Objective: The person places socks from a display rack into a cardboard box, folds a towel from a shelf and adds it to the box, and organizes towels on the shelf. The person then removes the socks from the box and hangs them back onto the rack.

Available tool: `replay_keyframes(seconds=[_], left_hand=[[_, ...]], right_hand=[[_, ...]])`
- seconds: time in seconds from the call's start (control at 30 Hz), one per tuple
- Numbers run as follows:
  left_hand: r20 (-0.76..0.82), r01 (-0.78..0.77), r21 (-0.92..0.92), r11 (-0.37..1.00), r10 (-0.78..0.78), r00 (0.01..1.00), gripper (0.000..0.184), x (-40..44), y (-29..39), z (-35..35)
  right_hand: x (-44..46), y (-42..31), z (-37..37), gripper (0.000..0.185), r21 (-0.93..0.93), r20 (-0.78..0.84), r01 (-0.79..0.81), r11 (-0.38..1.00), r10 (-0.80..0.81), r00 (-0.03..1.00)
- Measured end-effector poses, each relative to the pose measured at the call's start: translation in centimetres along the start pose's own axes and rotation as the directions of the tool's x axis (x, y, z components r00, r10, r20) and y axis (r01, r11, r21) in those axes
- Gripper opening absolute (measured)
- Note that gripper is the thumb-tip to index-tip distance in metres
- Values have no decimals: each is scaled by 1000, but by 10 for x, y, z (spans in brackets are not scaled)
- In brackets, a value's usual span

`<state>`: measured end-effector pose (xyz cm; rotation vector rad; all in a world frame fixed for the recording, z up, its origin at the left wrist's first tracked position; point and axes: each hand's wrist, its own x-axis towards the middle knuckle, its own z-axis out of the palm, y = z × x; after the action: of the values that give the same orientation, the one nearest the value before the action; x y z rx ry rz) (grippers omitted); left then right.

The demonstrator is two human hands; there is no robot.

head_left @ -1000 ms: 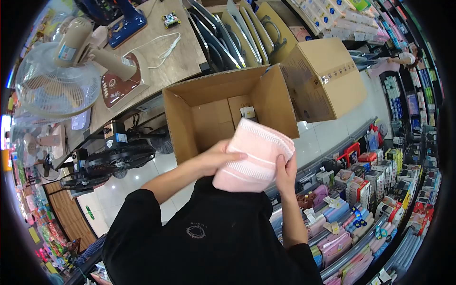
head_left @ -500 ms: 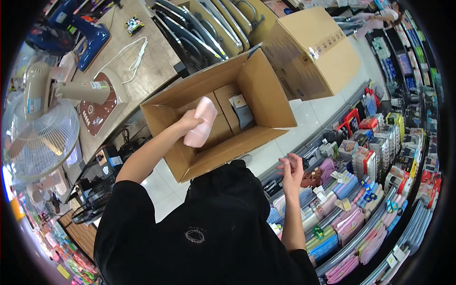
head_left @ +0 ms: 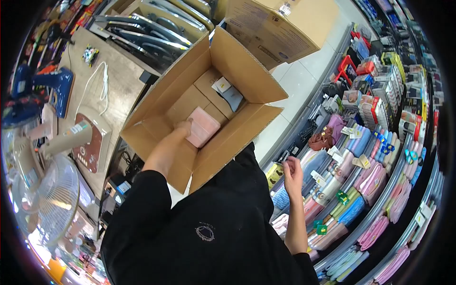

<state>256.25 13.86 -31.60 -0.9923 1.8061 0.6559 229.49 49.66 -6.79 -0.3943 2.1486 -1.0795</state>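
My left hand (head_left: 182, 129) reaches down inside an open cardboard box (head_left: 159, 100) and is closed on the near edge of a pink folded towel (head_left: 205, 127). The towel lies low in the box, over the brown cardboard at its bottom. Beside it, toward the far right corner, lies a grey-blue item with a white label (head_left: 230, 95). My right hand (head_left: 292, 172) hangs beside the towel shelf with its fingers loosely bent and apart, and I see nothing held in it.
A taped carton (head_left: 280, 31) stands beyond the box. To the left, a wooden table (head_left: 121, 71) bears a beige fan (head_left: 71, 142) and a white cord. Shelves of rolled and folded towels (head_left: 327, 180) run along the right. Folded metal-framed items (head_left: 152, 35) lean behind.
My left hand has lowered the pink towel deeper into the box. My view has shifted, so box and table appear farther left. The right hand's fingers have curled a little.
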Motion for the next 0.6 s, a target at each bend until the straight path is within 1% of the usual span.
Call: replay_keyframes(seconds=[0.03, 0.07, 0.1, 0.13, 0.17, 0.2, 0.27, 0.3, 0.33, 0.37, 0.4, 0.43, 0.47, 0.5, 0.53, 0.57, 0.6], left_hand=[[32, -33, -23, 999, 34, 999, 75, -7, 6, 0], [67, -70, 1, 998, 69, 995, 70, -15, 14, 5], [79, -77, 23, 997, 75, 994, 70, -10, 14, 18], [93, -139, -5, 990, 139, 986, 72, 9, 16, 37], [106, -201, -36, 979, 203, 973, 73, 26, 18, 56], [117, -214, -18, 977, 214, 970, 73, 36, 21, 72], [130, -134, -216, 967, 165, 978, 70, 49, 28, 101], [128, -200, -264, 944, 240, 962, 63, 52, 28, 112], [121, -277, -307, 911, 326, 938, 58, 56, 27, 120], [156, -239, -299, 924, 295, 943, 51, 63, 27, 128], [170, -230, -418, 879, 324, 931, 51, 75, 20, 143], [70, -309, -431, 848, 373, 925, 50, 37, 30, 112], [-39, -417, -410, 812, 441, 897, 47, 55, 22, 120], [6, -390, -447, 805, 439, 898, 43, 52, 25, 104], [-39, -378, -519, 767, 420, 907, 41, 38, 32, 89], [-26, -338, -595, 729, 404, 915, 39, 27, 39, 70], [-12, -296, -666, 685, 388, 922, 37, 15, 46, 50]], right_hand=[[-4, 9, -2, 27, 13, -14, -3, 1000, 4, 1000], [-12, 19, -3, 26, -5, -12, -48, 999, 48, 999], [-22, 27, -5, 26, -23, -11, -102, 995, 102, 995], [-29, 31, -7, 26, -103, -13, -111, 988, 111, 994], [-36, 31, -5, 26, -94, -30, -129, 987, 126, 992], [-44, 29, -4, 26, -95, -57, -150, 984, 145, 988], [-54, 40, -3, 26, -87, -100, -169, 982, 160, 982], [-58, 46, -2, 26, -80, -131, -182, 980, 171, 977], [-62, 49, -1, 26, -138, -100, -177, 974, 165, 981], [-64, 51, -5, 27, -200, -86, -169, 965, 155, 984], [-65, 51, -5, 29, -184, -65, -168, 969, 158, 985], [-65, 53, -3, 30, -208, -77, -196, 958, 183, 980], [-63, 51, 1, 31, -192, -65, -191, 963, 182, 981], [-60, 54, 5, 33, -221, -49, -196, 956, 189, 981], [-54, 44, 9, 34, -258, 4, -188, 948, 196, 981], [-51, 35, 14, 34, -252, 32, -140, 958, 152, 988], [-44, 42, 22, 33, -246, 64, -69, 967, 88, 994]])
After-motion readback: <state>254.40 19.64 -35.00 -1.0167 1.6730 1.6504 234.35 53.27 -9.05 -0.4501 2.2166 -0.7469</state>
